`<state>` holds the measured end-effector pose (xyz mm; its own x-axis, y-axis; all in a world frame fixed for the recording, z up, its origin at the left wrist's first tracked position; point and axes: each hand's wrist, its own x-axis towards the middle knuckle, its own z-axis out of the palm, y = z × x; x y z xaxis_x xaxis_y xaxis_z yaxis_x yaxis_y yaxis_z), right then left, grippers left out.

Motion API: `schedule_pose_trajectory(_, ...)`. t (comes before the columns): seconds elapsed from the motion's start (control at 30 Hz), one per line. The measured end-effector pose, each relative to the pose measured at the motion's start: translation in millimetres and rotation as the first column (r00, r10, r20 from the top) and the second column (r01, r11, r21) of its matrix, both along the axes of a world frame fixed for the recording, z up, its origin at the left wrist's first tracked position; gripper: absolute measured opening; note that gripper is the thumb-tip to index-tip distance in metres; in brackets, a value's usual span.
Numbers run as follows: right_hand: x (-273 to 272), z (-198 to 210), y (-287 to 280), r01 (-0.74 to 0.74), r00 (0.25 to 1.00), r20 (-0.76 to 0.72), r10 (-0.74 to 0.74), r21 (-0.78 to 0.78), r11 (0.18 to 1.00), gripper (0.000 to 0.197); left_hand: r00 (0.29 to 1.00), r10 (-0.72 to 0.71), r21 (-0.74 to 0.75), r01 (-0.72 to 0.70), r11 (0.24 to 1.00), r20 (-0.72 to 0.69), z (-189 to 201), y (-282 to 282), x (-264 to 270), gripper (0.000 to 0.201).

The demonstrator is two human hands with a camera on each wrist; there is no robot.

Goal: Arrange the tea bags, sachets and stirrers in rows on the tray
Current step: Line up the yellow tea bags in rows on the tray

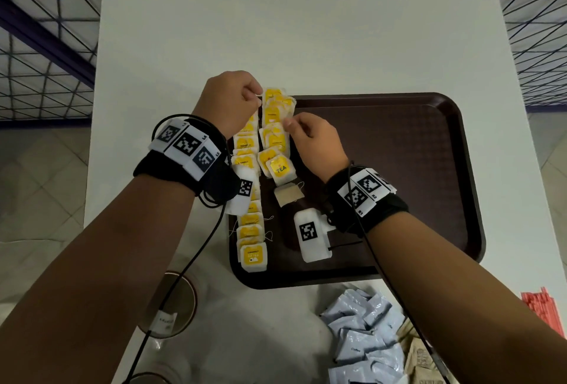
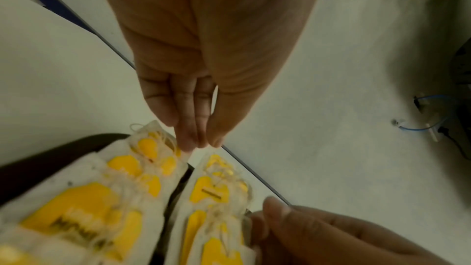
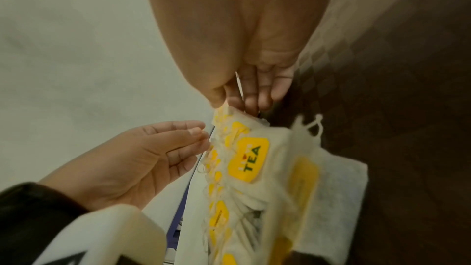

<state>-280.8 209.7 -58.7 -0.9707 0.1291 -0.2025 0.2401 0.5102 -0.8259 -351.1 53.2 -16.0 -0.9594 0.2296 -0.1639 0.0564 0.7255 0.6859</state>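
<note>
**Tea rows nearly there, rest not started**

Sachets (image 1: 362,331) and stirrers (image 1: 541,307) sit nearest you, off the tray (image 1: 429,168). Two rows of tea bags (image 1: 250,224) line its left side. At the far end, your left hand (image 1: 230,101) and right hand (image 1: 313,141) each pinch one.

Right hand (image 3: 242,37) reaches in from above, thumb and fingers pinching the far end of the overlapping tea bags (image 3: 237,198). Left hand (image 3: 122,168) comes in from the lower left, thumb and fingertips pinching the row's edge just below the right hand. One yellow tag (image 3: 248,159) reads "TEA". Dark tray (image 3: 395,148) lies under and right of the hands, pale desk (image 3: 76,57) to their left. Image soft, blurred.
</note>
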Motion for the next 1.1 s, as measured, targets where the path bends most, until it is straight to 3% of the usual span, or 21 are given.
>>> schedule_pose_trajectory(0.2,-4.9,-3.1,-9.6,0.164,0.984,-0.040,-0.171,-0.135,0.977,0.015,0.997,-0.074,-0.062,0.074,0.995,0.003,-9.6,7.2,-14.7,0.030)
schedule_pose_trajectory(0.3,-8.8,-3.7,-15.1,0.200,0.977,-0.038,-0.209,-0.165,0.966,0.016,0.998,-0.069,-0.089,0.068,0.994,-0.009,-10.2,11.8,-20.8,0.026)
schedule_pose_trajectory(0.43,-12.3,-3.2,-15.3,0.187,0.981,-0.016,-0.193,-0.166,0.968,0.010,0.998,-0.054,-0.191,0.049,0.980,-0.023,-8.6,15.5,-24.0,0.015)
schedule_pose_trajectory(0.63,-13.5,1.6,-2.2,0.022,0.996,0.092,-0.015,-0.082,0.996,0.010,0.999,-0.027,-0.245,0.020,0.969,-0.027,-9.3,13.7,-24.1,0.013)
schedule_pose_trajectory(0.9,-15.4,-5.7,-1.4,0.238,0.968,-0.053,-0.245,-0.113,0.965,0.020,1.000,-0.027,-0.254,0.022,0.967,-0.017,-10.3,11.9,-21.8,0.013)
schedule_pose_trajectory(1.1,-21.3,-6.3,-7.1,0.174,0.983,-0.037,-0.179,-0.096,0.980,0.013,0.999,-0.025,-0.259,0.016,0.966,-0.032,-10.0,10.9,-20.9,0.013)
